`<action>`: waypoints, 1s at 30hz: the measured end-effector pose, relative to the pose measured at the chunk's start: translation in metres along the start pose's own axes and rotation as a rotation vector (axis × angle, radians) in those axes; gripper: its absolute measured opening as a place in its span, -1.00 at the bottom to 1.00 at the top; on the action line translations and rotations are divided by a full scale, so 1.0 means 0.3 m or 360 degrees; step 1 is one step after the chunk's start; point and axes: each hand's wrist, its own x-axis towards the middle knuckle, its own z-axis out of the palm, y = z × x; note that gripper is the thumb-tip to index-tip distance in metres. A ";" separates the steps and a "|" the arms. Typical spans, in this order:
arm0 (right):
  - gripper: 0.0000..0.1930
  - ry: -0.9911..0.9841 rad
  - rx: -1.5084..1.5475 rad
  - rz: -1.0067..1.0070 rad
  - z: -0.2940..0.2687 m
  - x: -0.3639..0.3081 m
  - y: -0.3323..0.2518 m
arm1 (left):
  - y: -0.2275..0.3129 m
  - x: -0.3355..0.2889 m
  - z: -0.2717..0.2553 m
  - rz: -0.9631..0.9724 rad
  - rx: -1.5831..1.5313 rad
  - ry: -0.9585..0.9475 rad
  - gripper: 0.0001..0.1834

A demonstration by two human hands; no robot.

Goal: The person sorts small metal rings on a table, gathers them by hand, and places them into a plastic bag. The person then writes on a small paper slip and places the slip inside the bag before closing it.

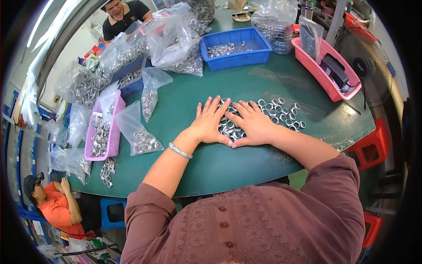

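Observation:
Silver metal rings (229, 126) lie heaped on the green table (184, 169), enclosed between my two hands. My left hand (208, 123) rests flat at the heap's left side, fingers spread and pointing away from me. On the other side my right hand (254, 126) is spread over the rings, its fingers angled to the far left. The two thumbs nearly meet at the near edge of the heap. More loose rings (288, 115) are scattered to the right of my right hand. Rings under my palms are hidden.
Beyond my hands stands a blue bin (237, 64) with small metal parts. Left are a pink basket (115, 132) and clear bags of rings (144, 141). A pink basket (303, 59) holding a black device stands far right, near a fan (362, 66). Two people sit at the table's far and left sides.

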 end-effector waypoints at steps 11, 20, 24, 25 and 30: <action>-0.58 0.0185 0.0091 -0.0374 -0.014 0.027 0.019 | 0.020 -0.057 0.053 0.0291 -0.0152 0.0482 -0.43; -0.52 0.0263 0.0258 -0.0215 -0.014 0.012 -0.009 | 0.074 -0.075 0.056 0.0064 -0.0065 0.0607 -0.56; -0.45 0.0191 0.0151 -0.0070 -0.039 -0.001 -0.041 | 0.077 -0.079 0.085 0.0112 0.0001 0.0725 -0.69; -0.42 0.0200 0.0123 -0.0097 -0.036 -0.003 -0.039 | 0.077 -0.077 0.088 0.0125 -0.0004 0.0721 -0.69; -0.40 0.0245 0.0024 -0.0050 -0.001 0.020 -0.034 | 0.083 -0.070 0.096 0.0008 0.0056 0.0832 -0.82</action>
